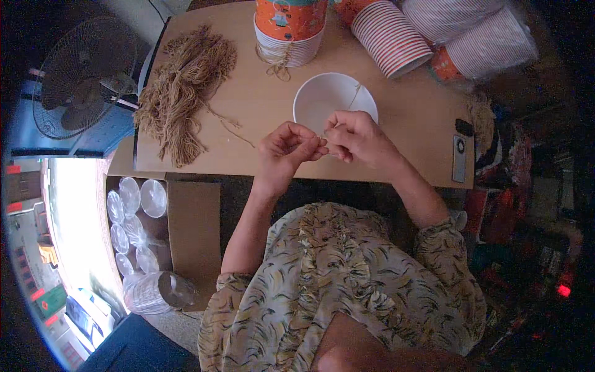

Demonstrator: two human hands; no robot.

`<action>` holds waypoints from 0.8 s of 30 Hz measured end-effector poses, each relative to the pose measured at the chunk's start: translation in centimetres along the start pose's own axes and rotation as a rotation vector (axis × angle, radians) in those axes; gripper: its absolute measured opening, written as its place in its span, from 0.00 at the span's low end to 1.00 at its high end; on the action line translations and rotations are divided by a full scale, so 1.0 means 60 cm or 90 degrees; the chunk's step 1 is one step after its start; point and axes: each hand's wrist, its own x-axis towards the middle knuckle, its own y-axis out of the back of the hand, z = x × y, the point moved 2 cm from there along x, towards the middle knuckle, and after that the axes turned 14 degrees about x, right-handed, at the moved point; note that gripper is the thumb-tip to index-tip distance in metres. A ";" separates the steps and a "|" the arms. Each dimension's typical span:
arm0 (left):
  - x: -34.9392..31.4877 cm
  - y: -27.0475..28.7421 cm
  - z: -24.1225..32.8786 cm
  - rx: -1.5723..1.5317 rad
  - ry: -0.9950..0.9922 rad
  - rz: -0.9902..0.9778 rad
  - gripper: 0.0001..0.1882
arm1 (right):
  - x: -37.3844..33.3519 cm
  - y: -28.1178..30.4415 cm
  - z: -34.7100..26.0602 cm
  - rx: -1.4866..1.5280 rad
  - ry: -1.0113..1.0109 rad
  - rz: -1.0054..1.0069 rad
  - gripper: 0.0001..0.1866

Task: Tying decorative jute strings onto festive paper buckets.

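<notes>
Just beyond the table's near edge, my left hand (286,150) and my right hand (362,137) meet with fingertips pinched together on a thin piece of twine. Part of that twine (356,97) runs from my right fingers up across the inside of a white paper bucket (310,93). The bucket stands open behind my hands, which cover its front edge. What the fingertips do with the twine ends is too small to make out. To the left lies a loose heap of brown twine (189,93), with a few strands trailing toward my left hand.
An orange-printed stack of paper buckets (289,37) with a twine bow stands at the back. Striped stacked buckets (392,40) and plastic-wrapped stacks (489,46) lie back right. A cardboard box (193,242) holds clear-wrapped cups below left, near a fan (83,80). A white device (458,158) lies right.
</notes>
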 end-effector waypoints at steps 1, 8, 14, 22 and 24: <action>0.000 0.000 0.001 0.000 0.000 -0.001 0.04 | -0.002 0.003 -0.001 0.013 -0.003 0.014 0.08; 0.002 -0.003 -0.004 0.000 0.009 -0.017 0.04 | -0.001 -0.002 -0.006 0.018 -0.023 -0.014 0.11; 0.002 -0.005 -0.002 0.011 0.020 -0.028 0.05 | 0.002 0.007 0.004 0.006 -0.016 -0.027 0.11; 0.000 -0.004 -0.006 -0.031 0.037 -0.034 0.07 | -0.004 0.005 0.002 0.072 -0.011 -0.017 0.10; -0.001 -0.003 -0.007 -0.054 0.051 -0.030 0.08 | -0.005 0.005 0.002 0.092 -0.009 -0.022 0.10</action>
